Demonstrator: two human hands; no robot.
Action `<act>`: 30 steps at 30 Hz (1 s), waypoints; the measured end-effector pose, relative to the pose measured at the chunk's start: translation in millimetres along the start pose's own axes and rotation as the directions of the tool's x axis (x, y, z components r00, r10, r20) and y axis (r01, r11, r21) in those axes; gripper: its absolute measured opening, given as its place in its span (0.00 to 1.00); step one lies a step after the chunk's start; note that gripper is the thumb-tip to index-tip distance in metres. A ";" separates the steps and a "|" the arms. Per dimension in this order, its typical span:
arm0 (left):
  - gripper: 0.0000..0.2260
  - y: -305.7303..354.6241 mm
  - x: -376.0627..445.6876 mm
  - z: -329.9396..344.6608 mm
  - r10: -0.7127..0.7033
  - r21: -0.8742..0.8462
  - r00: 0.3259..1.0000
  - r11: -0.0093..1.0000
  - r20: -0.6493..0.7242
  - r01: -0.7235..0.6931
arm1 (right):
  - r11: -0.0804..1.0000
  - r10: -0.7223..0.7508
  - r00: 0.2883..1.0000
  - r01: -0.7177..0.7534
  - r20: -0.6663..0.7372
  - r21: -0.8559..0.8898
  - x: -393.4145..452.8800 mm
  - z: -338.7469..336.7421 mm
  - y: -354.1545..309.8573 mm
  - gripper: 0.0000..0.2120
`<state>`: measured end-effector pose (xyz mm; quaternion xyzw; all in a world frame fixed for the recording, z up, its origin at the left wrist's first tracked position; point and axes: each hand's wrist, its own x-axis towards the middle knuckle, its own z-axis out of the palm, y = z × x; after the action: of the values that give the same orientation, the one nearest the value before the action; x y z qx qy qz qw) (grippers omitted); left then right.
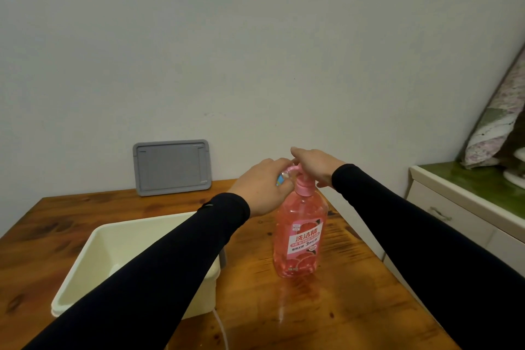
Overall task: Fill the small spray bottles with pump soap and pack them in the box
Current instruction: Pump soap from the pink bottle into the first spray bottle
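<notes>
A pink pump soap bottle stands upright on the wooden table, right of centre. My right hand lies on top of its pink pump head, fingers fairly straight. My left hand grips a small spray bottle held up at the pump's spout; only a sliver of it with a blue mark shows between my fingers. The cream plastic box sits open at the left, partly hidden by my left forearm.
A grey lid leans against the wall at the table's back edge. A white cabinet with a green top stands to the right, with a floral bundle on it. A thin white cord lies by the box's front corner.
</notes>
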<state>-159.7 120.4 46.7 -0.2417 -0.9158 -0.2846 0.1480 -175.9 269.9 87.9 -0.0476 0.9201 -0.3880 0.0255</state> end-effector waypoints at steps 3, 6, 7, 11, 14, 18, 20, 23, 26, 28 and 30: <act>0.19 -2.5 -5.2 7.2 -0.019 -0.012 1.000 1.000 0.008 0.019 | 0.998 -0.025 1.000 0.025 0.011 -0.061 -0.2 8.4 4.8 0.16; 0.19 -3.4 -5.4 8.1 -0.029 -0.003 0.999 1.000 0.017 0.029 | 0.996 -0.012 1.000 0.014 0.025 -0.084 -0.2 10.5 5.9 0.17; 0.20 -2.5 -4.8 7.0 -0.030 0.000 0.999 1.000 0.023 0.030 | 0.996 -0.015 1.000 0.017 0.027 -0.089 -0.3 9.0 5.9 0.18; 0.20 1.2 -1.1 0.0 -0.017 -0.016 1.000 1.000 -0.011 0.016 | 0.999 0.033 0.999 -0.033 0.020 0.017 0.7 -1.4 -1.9 0.21; 0.20 1.1 0.6 -1.6 -0.001 -0.009 1.000 1.000 -0.014 0.001 | 1.000 0.018 1.000 -0.018 0.011 0.014 0.1 -2.5 -3.1 0.20; 0.19 -4.2 -4.4 9.1 -0.022 -0.021 1.000 1.000 -0.005 0.021 | 0.997 -0.020 1.000 0.021 0.015 -0.070 0.3 8.2 3.8 0.18; 0.20 -6.4 -4.5 11.2 -0.027 -0.018 1.000 0.999 0.004 0.027 | 0.995 -0.010 0.999 0.013 0.030 -0.103 1.4 10.2 5.4 0.17; 0.20 -4.8 -2.2 8.1 -0.032 -0.002 0.999 0.999 0.011 0.032 | 0.997 -0.010 1.000 0.011 0.015 -0.073 1.3 7.7 4.4 0.17; 0.19 -0.5 2.0 1.5 -0.006 -0.011 1.000 1.000 -0.014 0.006 | 0.999 0.031 1.000 -0.031 -0.001 0.043 1.0 -0.2 -1.5 0.20; 0.19 0.5 3.8 -1.1 0.012 -0.009 1.000 1.000 -0.018 -0.012 | 0.999 0.037 0.999 -0.037 0.005 0.031 0.4 -2.8 -4.4 0.21; 0.19 -0.8 1.7 1.1 0.005 -0.011 1.000 1.000 -0.017 -0.005 | 1.000 0.016 1.000 -0.016 0.002 0.009 -1.0 -0.2 -3.0 0.20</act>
<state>-161.7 121.1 46.1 -0.2423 -0.9124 -0.2914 0.1550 -174.7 268.0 90.2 -0.0406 0.9187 -0.3918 0.0297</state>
